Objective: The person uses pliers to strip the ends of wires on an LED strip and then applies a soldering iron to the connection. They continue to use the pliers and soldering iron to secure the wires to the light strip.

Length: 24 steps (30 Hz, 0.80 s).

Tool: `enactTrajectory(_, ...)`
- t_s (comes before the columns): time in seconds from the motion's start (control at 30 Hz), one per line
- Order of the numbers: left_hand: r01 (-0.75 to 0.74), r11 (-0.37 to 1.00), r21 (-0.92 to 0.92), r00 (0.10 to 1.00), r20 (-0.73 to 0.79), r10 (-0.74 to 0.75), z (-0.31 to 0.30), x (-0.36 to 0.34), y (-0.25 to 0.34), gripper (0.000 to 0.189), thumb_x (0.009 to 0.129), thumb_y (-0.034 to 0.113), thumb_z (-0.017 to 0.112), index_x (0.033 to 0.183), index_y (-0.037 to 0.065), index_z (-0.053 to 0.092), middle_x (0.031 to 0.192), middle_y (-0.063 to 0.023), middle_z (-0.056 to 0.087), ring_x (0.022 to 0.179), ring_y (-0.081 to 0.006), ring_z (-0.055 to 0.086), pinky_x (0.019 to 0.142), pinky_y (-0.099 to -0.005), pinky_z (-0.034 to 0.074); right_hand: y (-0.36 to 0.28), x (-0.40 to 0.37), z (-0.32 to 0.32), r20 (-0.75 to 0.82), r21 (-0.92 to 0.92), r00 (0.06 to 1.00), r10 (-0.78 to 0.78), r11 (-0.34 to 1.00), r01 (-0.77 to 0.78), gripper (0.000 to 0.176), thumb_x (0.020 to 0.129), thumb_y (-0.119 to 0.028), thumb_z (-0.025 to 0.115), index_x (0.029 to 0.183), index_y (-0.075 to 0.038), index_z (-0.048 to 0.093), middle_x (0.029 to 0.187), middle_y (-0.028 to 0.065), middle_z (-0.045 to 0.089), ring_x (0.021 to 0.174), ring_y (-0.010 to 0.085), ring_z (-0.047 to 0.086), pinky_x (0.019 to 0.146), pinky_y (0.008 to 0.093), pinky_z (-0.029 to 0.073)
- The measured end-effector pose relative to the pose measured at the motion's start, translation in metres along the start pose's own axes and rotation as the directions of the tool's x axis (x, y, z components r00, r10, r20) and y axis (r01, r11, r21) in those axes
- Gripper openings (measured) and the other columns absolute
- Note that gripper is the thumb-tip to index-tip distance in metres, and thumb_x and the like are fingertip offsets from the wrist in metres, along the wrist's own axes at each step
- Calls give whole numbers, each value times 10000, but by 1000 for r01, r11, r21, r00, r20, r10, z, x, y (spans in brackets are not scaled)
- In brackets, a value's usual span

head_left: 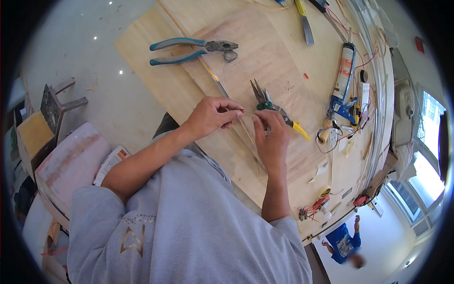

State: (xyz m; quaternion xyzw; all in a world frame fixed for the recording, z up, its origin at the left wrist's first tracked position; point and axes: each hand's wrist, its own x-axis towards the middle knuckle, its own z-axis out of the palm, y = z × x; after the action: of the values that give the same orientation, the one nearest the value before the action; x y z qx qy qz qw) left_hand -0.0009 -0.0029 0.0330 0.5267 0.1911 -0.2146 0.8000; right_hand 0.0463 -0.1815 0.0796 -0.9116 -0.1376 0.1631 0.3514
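Observation:
My left hand [213, 116] is closed in a pinch, with a small red wire end [243, 111] showing at the fingertips. Facing it across a narrow gap, my right hand [273, 131] also has thumb and fingers pinched together; what lies between them is too small to make out. Under both hands runs a thin strip with a yellow-orange face [208, 68], laid across the wooden board. Just beyond my right hand lie long-nose pliers [259, 94] and a tool with a yellow handle end [301, 131]. Blue-handled combination pliers [189, 49] rest farther off, beside a small wire coil [230, 57].
A caulking gun [344, 85] lies to the right among red wires and long pale strips. A scraper [305, 23] is at the far side. At left stand a small stool [59, 106] and a pinkish panel [71, 151]. Another person in blue [341, 244] is at lower right.

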Motion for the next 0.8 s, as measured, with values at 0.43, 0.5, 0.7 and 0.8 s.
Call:
enactTrajectory(0.43,-92,993,80,995,-40,96,8,-1,-9,166,859,123,647,961,-3,685,699,-25,641,561,-58,558,511,-210,454,1,3,13,175,401,951,254,864,-304,103,828,-77,662,866,12,628,741,54,632,597,96,553,549,228,437)
enactTrajectory(0.5,-93,989,115,994,-49,99,8,-1,-7,167,854,126,654,953,-4,686,698,-29,643,558,-56,557,505,-211,452,4,5,13,191,488,933,304,796,-359,105,825,-73,660,871,14,622,738,51,631,599,93,552,547,225,435)
enactTrajectory(0.7,-91,976,199,993,-50,103,3,-2,-4,173,848,135,664,944,-7,688,716,-39,655,559,-51,558,506,-214,446,-4,12,3,137,321,989,63,941,-105,92,847,-66,630,882,17,613,754,37,627,632,74,564,569,217,444)
enactTrajectory(0.8,-100,974,204,992,-54,114,5,-1,-8,175,845,134,663,947,-6,689,720,-49,664,567,-54,561,517,-220,450,-9,18,-1,196,174,980,24,983,-59,83,839,-55,625,868,19,598,735,49,608,631,84,560,569,234,441)
